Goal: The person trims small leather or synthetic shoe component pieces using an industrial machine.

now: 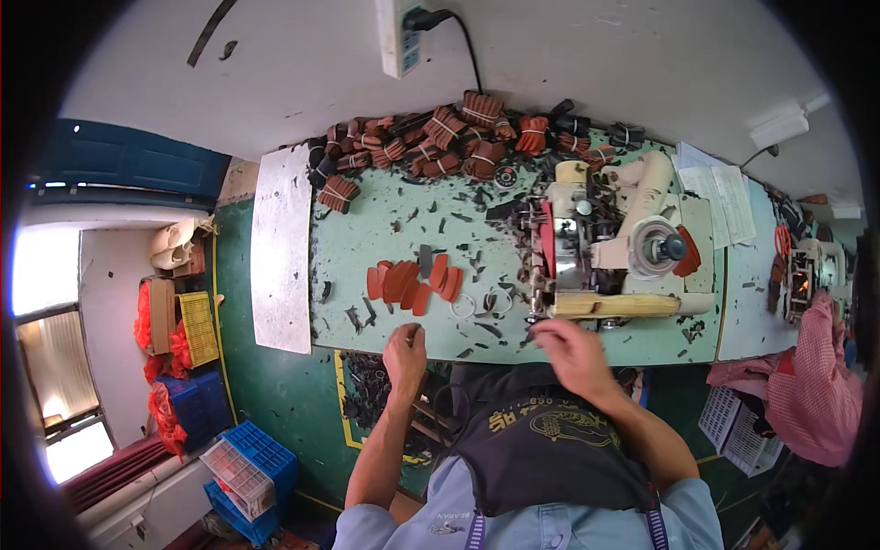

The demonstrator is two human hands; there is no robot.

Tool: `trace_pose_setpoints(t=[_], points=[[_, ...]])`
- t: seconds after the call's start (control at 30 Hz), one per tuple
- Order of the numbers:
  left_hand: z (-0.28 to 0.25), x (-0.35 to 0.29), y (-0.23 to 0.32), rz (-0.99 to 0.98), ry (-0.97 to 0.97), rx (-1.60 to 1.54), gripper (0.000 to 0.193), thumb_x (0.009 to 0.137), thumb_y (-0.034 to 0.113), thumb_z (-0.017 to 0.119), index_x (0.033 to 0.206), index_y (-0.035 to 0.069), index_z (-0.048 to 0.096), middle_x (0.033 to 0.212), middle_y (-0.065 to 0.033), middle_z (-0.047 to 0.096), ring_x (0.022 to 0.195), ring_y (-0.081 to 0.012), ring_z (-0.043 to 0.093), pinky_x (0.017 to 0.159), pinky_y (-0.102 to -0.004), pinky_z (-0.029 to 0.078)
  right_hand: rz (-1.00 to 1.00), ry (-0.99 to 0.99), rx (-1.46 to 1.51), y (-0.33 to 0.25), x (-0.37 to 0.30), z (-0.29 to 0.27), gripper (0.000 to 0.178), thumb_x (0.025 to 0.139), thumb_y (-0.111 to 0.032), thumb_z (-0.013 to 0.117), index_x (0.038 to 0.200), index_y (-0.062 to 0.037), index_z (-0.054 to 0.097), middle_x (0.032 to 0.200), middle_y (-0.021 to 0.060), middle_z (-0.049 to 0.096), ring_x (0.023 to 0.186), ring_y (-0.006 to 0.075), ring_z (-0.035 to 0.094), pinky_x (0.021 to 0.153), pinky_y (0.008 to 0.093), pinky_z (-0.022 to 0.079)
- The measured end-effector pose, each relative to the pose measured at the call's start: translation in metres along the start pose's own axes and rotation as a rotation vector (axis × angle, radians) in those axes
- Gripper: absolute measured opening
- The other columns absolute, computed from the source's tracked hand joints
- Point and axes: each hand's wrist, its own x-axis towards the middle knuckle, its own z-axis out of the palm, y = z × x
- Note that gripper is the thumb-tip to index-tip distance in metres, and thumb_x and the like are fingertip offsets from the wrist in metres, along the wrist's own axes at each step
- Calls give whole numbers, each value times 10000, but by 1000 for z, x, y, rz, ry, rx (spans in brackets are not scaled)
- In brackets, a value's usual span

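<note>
Pieces of reddish-brown material (400, 282) lie fanned on the green worktop (367, 236), just beyond the left hand (404, 357). That hand's grip is curled in pretty tight, can't tell if it's got anything. Right hand (572, 354) is near the front of the cream machine (654, 183), grip loosely bent, too blurry to say what's in it, if anything.

Outlet strip (396, 46) on wall (587, 64), black plug (423, 19) in it, cord (472, 55) hanging down. Window (57, 362) at left. Cardboard box (162, 316) just beside yellow crate (199, 328); red bag (166, 417) over blue bin (195, 412). Grey crate (236, 478) touching blue crate (266, 448). Right: papers (733, 206) overlapping, pink checked cloth (816, 390) near white basket (729, 426).
</note>
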Motion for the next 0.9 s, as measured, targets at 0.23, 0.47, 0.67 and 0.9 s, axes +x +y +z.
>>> trace_pose_setpoints(t=[0.23,0.47,0.67,0.9], points=[[3,32,-21,158,96,31,288,838,148,650,1098,47,579,961,-126,597,719,-313,598,675,-417,463,53,-54,-489,22,121,133,422,880,-328,633,1067,13,470,832,199,656,772,336,673,635,425,530],[2,50,2,263,68,31,272,824,157,653,1072,62,598,1040,-117,586,940,-303,582,795,-394,457,223,36,-714,18,156,173,535,833,-372,692,1084,13,419,986,244,579,855,396,644,660,463,535],[16,114,37,269,96,346,314,757,231,689,1024,81,623,1060,-92,568,1033,-266,520,848,-405,397,305,189,-571,24,166,191,507,769,-193,735,1109,30,433,999,243,592,891,421,623,758,476,515],[27,148,38,307,-79,293,259,748,213,687,950,65,618,961,-106,621,965,-302,547,817,-420,418,483,154,-238,30,172,179,224,726,-107,676,910,-1,605,938,201,663,904,351,646,753,428,513]])
